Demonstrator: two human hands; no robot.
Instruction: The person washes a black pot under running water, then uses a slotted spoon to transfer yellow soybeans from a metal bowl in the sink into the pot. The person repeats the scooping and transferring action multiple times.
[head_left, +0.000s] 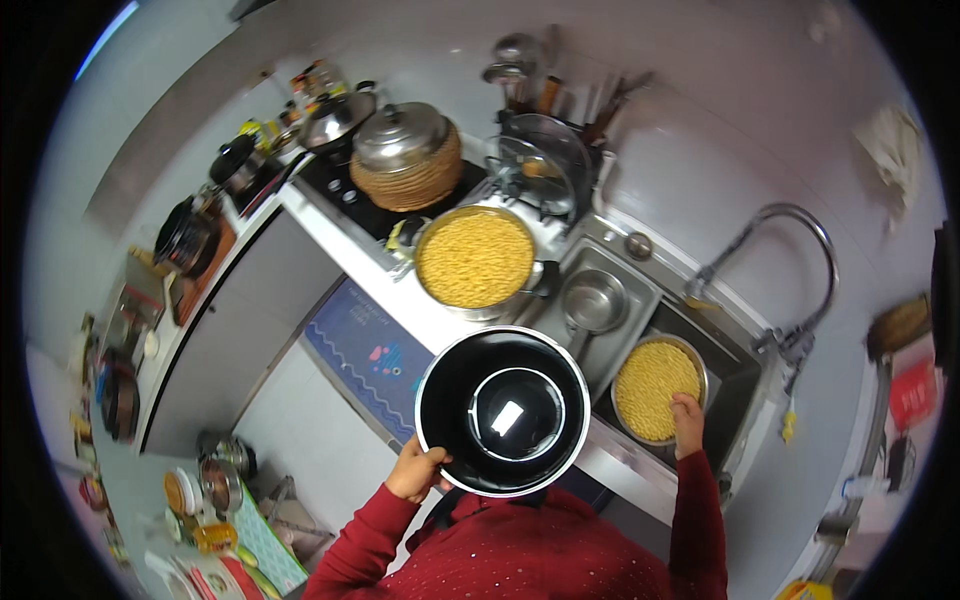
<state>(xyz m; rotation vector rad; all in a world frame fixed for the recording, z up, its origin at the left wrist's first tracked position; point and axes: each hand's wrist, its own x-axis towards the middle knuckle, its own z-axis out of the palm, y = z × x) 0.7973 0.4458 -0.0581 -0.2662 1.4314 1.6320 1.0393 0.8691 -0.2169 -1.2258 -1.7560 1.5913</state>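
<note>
My left hand (417, 471) grips the rim of a deep pot (517, 412) with a glossy black inside and a silvery rim. The pot is held in front of my body, its mouth facing up, and only reflections show inside it. My right hand (688, 424) is at the near right rim of a round metal bowl (703, 375) in the dark sink basin. Yellow beans (651, 386), apparently soybeans, fill that bowl. The fingertips lie over the beans by the rim; whether they grip it is hidden. A second metal pot (480, 311), full of yellow beans (475, 257), stands on the white counter.
A metal ladle-like pan (594, 300) lies in the shallower sink basin (637, 281). The curved faucet (814, 232) rises behind the sink. Glass lids (536, 169) stand in a rack by the wall. A lidded steamer (405, 161) sits on the stove. A blue mat (367, 345) covers part of the floor.
</note>
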